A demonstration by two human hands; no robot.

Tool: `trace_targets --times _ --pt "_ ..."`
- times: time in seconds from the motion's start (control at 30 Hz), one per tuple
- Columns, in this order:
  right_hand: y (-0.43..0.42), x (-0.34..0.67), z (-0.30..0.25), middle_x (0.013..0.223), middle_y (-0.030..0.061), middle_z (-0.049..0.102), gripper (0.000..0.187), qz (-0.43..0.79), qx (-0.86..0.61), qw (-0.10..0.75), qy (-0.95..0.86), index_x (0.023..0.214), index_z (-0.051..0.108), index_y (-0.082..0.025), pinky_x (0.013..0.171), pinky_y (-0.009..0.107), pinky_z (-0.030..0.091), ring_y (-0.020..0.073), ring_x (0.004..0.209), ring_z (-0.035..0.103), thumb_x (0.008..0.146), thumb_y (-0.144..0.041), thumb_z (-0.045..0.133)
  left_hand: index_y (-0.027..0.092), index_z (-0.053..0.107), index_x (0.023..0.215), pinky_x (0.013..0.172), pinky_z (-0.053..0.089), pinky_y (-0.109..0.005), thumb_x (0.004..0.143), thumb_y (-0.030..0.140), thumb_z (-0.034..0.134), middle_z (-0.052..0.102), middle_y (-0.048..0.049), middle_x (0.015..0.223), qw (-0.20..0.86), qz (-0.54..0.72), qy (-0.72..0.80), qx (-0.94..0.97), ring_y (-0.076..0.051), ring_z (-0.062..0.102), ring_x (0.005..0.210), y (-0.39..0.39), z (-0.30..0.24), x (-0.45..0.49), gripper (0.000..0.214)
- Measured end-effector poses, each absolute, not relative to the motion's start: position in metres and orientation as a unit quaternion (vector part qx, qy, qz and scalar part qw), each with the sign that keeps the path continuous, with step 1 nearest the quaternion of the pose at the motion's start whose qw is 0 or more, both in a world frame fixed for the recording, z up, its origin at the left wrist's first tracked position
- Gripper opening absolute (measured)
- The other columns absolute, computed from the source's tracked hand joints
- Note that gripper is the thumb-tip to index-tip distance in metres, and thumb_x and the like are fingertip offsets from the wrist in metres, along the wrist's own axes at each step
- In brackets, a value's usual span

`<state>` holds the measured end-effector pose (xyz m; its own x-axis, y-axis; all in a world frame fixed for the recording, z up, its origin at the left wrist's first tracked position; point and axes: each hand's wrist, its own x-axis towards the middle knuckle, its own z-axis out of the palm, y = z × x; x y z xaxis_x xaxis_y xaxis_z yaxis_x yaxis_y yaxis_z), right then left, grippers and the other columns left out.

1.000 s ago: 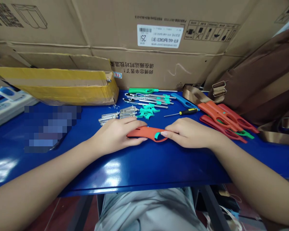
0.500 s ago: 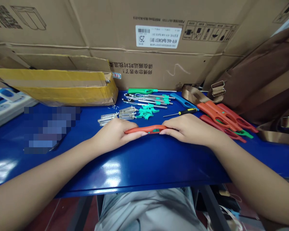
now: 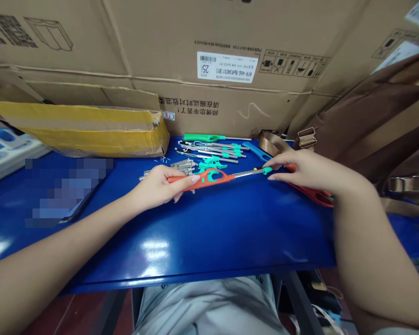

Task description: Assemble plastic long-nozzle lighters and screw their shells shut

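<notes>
The left hand is closed around the rear end of an orange lighter, its thumb lying along the side. The lighter is above the table, with its metal tube pointing toward the right hand. That hand's thumb and forefinger are slightly parted, 1 on each side of the teal piece at the tube's end; whether they grip it, I cannot tell. Behind the lighter lie teal parts, metal rods and a green lighter. A red handle lies partly behind the right hand.
</notes>
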<state>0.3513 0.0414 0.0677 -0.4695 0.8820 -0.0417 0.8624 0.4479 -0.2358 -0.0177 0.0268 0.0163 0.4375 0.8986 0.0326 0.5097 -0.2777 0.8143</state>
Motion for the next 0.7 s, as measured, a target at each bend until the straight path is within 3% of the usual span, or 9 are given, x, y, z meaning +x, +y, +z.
trace_targets --times 0.17,0.37,0.5,0.7 --pt "0.033 0.319 0.057 0.105 0.0088 0.076 0.030 0.140 -0.422 0.088 -0.891 0.105 0.072 -0.018 0.084 0.033 0.050 0.0227 0.095 0.069 0.100 -0.041 0.053 0.017 0.060 0.055 0.040 0.031 -0.020 0.093 0.061 0.059 0.054 0.0017 0.044 0.419 0.240 0.449 0.752 -0.007 0.042 0.038 0.025 0.014 -0.015 0.058" --pt "0.021 0.281 0.040 0.092 0.0091 0.070 0.036 0.139 -0.376 0.041 -0.915 0.092 0.065 -0.017 0.079 0.032 0.045 0.0211 0.085 0.063 0.107 -0.035 0.038 0.017 0.059 0.059 0.050 0.037 -0.021 0.092 0.055 0.062 0.056 0.0019 0.051 0.379 0.260 0.415 0.785 -0.009 0.048 0.050 0.017 0.010 -0.009 0.051" --pt "0.021 0.284 0.042 0.105 0.0099 0.072 0.029 0.176 -0.367 0.071 -0.911 0.105 0.067 -0.018 0.084 0.031 0.045 0.0221 0.094 0.065 0.103 -0.041 0.052 0.016 0.061 0.062 0.050 0.037 -0.021 0.093 0.053 0.062 0.055 0.0022 0.051 0.364 0.278 0.408 0.789 -0.010 0.047 0.051 0.016 0.013 -0.009 0.048" --pt "0.020 0.285 0.043 0.079 0.0053 0.065 0.032 0.145 -0.389 0.020 -0.909 0.083 0.059 -0.019 0.065 0.028 0.034 0.0176 0.069 0.057 0.105 -0.036 0.043 0.015 0.073 0.075 0.050 0.033 -0.020 0.091 0.047 0.066 0.056 0.0028 0.056 0.299 0.297 0.409 0.809 -0.009 0.045 0.053 0.016 0.011 -0.014 0.037"
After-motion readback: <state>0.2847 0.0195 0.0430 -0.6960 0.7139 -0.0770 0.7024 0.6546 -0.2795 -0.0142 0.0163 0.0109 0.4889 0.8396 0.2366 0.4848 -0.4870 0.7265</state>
